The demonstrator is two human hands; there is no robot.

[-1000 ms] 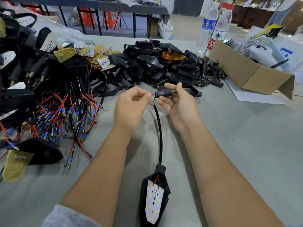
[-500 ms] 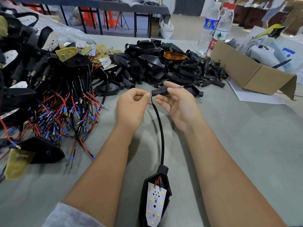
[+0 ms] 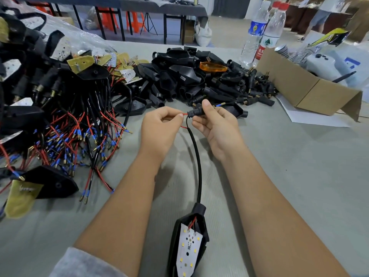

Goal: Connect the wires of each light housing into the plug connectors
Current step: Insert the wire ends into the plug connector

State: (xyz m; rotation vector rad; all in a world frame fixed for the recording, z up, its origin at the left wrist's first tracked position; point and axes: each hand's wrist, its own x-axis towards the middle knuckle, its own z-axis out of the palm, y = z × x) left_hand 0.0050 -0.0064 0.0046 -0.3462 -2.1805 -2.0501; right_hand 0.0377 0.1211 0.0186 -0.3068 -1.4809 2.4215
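Observation:
A black light housing (image 3: 201, 220) with a white LED board (image 3: 188, 252) lies near the table's front edge. Its black cable (image 3: 197, 160) runs up to my hands. My right hand (image 3: 217, 124) grips a small black plug connector (image 3: 194, 112); a blue-sleeved wire tip (image 3: 219, 105) sticks out past the thumb on the connector's far side. My left hand (image 3: 161, 126) pinches the red wire (image 3: 185, 114) right at the connector's near opening. A second bit of red wire shows just below, between my hands.
A heap of wired housings with red and black leads (image 3: 65, 124) fills the left. Empty black housings and loose connectors (image 3: 199, 80) are piled behind my hands. A cardboard box (image 3: 305, 88) and two water bottles (image 3: 263, 33) stand at the back right.
Both hands have shifted slightly away from me with the connector. The blue-tipped wire end now pokes out past the right thumb. The red wire sits closer to the connector's opening.

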